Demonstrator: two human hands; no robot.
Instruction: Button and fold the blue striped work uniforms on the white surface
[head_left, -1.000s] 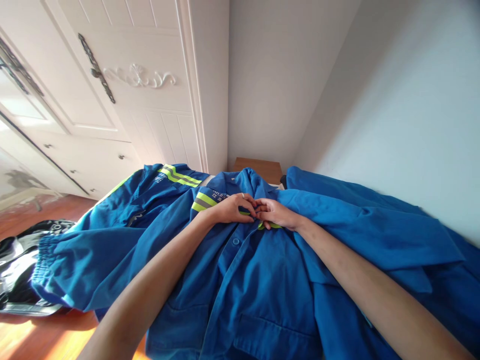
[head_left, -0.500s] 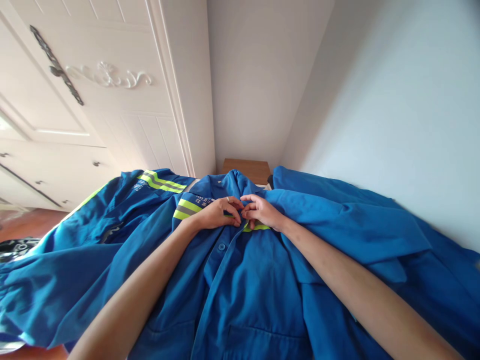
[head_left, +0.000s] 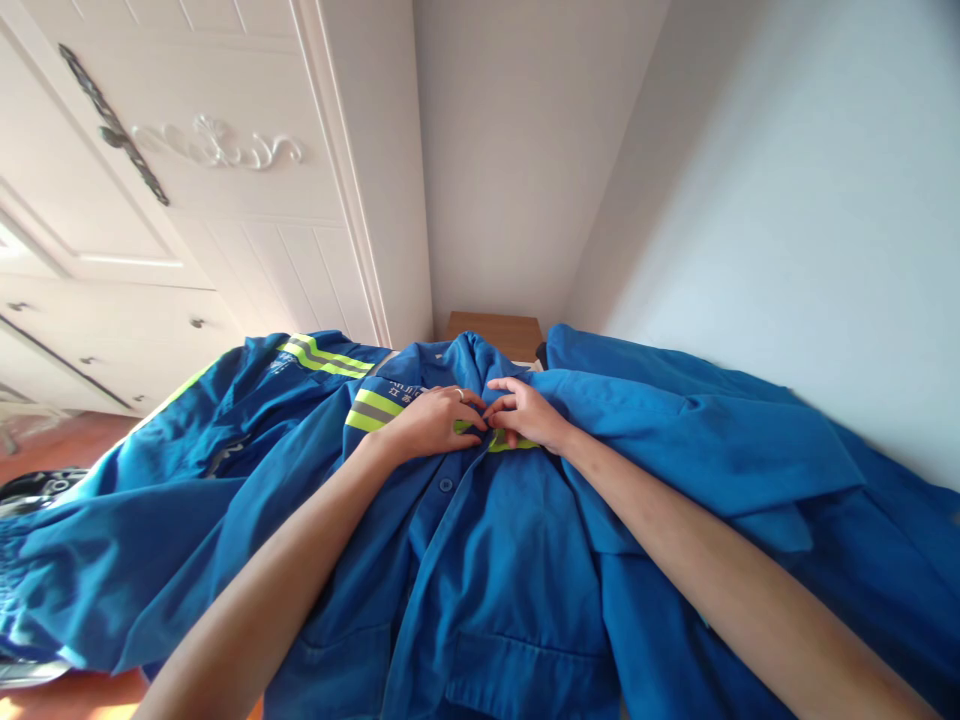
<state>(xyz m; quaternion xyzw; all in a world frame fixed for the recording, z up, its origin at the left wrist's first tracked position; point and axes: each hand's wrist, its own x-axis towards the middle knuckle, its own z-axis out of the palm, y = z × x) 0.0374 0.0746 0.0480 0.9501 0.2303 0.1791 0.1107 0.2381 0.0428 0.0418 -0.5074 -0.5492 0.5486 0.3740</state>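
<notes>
A blue work jacket (head_left: 517, 560) with yellow-green and grey reflective bands lies spread out in front of me, its collar at the far end. My left hand (head_left: 439, 422) pinches the front edge at chest height, over the reflective band. Right beside it, my right hand (head_left: 525, 415) has its fingers closed on the other side of the front placket. The fingertips of both hands nearly meet, and what lies between them is hidden. Below them a blue button (head_left: 446, 485) shows on the left front panel.
Another blue garment with reflective bands (head_left: 322, 355) lies to the left, and more blue cloth (head_left: 697, 430) to the right. A white wardrobe (head_left: 292, 240) stands at the left, a pale wall (head_left: 810, 220) at the right. A brown wooden surface (head_left: 495, 332) shows beyond the collar.
Both hands stay at the same spot on the placket with small finger shifts. The left hand's fingers have rolled slightly over. The view has tilted a little.
</notes>
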